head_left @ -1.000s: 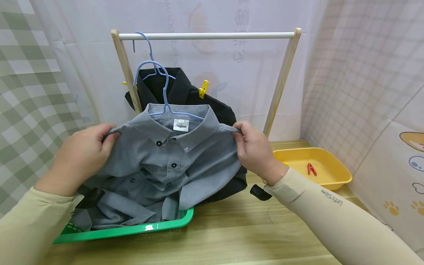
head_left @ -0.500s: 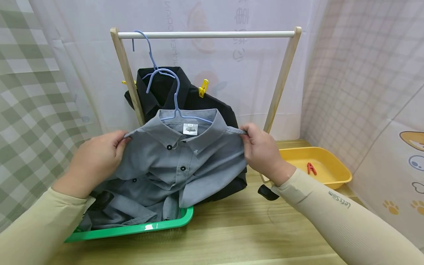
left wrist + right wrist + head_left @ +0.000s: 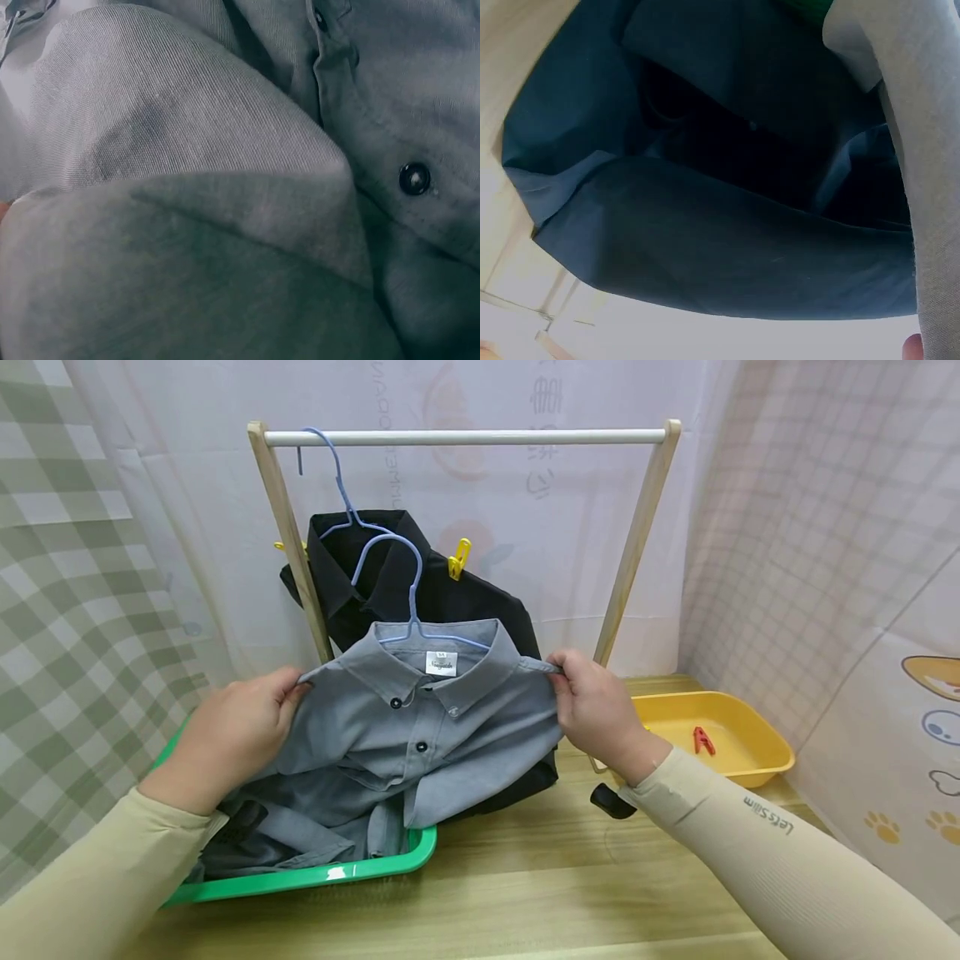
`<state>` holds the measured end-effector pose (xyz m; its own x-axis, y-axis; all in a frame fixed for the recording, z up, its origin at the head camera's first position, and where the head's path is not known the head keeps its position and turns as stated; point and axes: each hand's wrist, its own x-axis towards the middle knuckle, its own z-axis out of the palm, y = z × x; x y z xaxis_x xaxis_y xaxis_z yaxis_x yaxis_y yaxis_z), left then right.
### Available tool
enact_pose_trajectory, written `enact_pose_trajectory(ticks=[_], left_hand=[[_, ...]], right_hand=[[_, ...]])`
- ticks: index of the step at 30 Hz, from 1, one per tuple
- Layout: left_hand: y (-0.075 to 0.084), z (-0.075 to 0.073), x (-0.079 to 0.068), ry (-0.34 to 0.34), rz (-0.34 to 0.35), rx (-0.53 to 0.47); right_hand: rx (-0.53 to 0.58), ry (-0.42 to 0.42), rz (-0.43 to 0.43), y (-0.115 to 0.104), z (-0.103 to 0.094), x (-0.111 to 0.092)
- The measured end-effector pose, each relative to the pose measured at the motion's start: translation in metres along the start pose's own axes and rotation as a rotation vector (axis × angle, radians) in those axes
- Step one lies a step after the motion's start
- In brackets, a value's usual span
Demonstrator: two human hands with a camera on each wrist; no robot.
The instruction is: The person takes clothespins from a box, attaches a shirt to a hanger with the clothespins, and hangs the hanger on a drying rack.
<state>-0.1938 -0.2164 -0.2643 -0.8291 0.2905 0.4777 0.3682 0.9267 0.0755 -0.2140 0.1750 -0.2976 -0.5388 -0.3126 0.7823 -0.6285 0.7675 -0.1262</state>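
Note:
A grey button-up shirt (image 3: 375, 727) is stretched between both hands, its lower part lying in a green basket (image 3: 300, 883). My left hand (image 3: 232, 727) pinches one shoulder between thumb and fingers. At the other shoulder, my right hand (image 3: 600, 710) pinches the cloth the same way. A blue hanger (image 3: 414, 585) sits inside the collar, its hook free in the air and its arms mostly hidden in the shirt. In the left wrist view grey cloth with a dark button (image 3: 415, 178) fills the frame. The right wrist view shows the shirt's edge (image 3: 930, 165) beside black cloth.
Behind hangs a black shirt (image 3: 480, 602) on another blue hanger (image 3: 337, 477), hooked on the rack's white rod (image 3: 465, 437). A yellow clip (image 3: 459, 560) grips its shoulder. At right, a yellow tray (image 3: 738, 710) holds a red clip (image 3: 702, 741). Wooden table (image 3: 517, 885) lies underneath.
Both hands have moved right and slightly down with the grey shirt between them. Its hanger's hook has shifted right and lower, now in front of the black shirt. Both pinches stay.

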Motion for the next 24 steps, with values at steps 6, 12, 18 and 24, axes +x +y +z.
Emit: enact_pose_trajectory(ticks=[6,12,18,24], left_hand=[[0.0,0.003,-0.001,-0.014,-0.009,-0.022],[0.001,0.007,-0.001,0.013,0.007,-0.022],[0.002,0.009,-0.001,0.02,0.003,-0.025],[0.003,0.011,-0.002,0.015,-0.013,-0.039]], right_hand=[[0.014,-0.005,-0.001,0.002,0.001,-0.003],[0.007,0.002,-0.014,0.005,0.002,-0.005],[0.007,0.004,-0.017,0.008,0.004,-0.008],[0.042,-0.006,0.001,0.011,0.002,-0.011]])
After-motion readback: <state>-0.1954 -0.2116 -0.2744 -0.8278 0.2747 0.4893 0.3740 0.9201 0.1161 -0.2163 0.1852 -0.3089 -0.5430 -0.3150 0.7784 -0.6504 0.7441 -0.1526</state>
